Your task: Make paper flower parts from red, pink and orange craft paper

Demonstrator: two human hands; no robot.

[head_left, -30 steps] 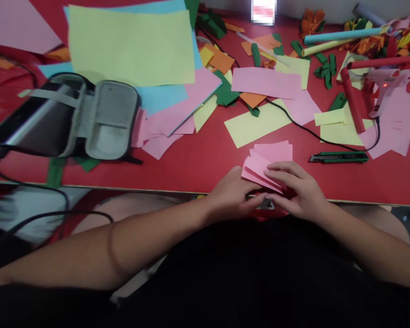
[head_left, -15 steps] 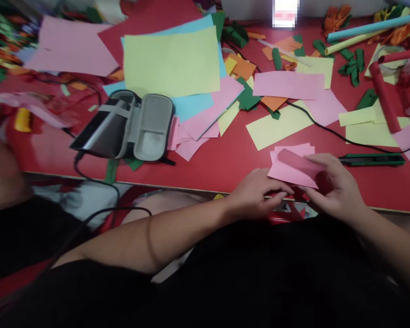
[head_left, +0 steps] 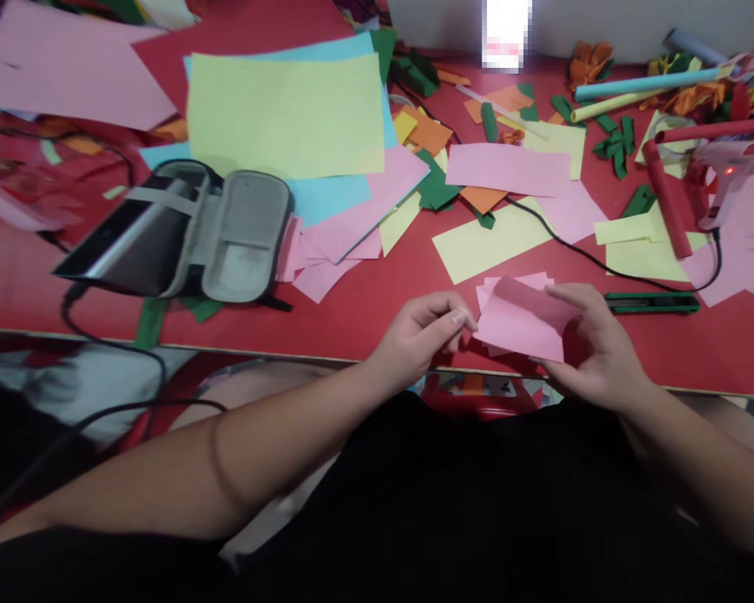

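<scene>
My right hand (head_left: 594,343) holds a pink paper piece (head_left: 521,322) by its right side, thumb at the lower edge and fingers at the upper. The piece is tilted over other pink pieces at the table's front edge. At its left corner is my left hand (head_left: 431,331), with thumb and fingers pinched together; the corner meets the fingertips, and whether they grip it cannot be made out. Just right of my right hand lies a green and black cutter-like tool (head_left: 653,302).
An open grey case (head_left: 248,239) with a black cable stands at left. Yellow, blue and pink sheets (head_left: 286,117) are stacked behind it. A pink glue gun (head_left: 725,180), red rolled tubes (head_left: 666,197) and paper scraps lie at right. The red table (head_left: 352,322) ends near my body.
My left hand has drawn left, from beneath the pink paper to its left corner, and its fingers have closed. The view has shifted right, so the person at left shows less.
</scene>
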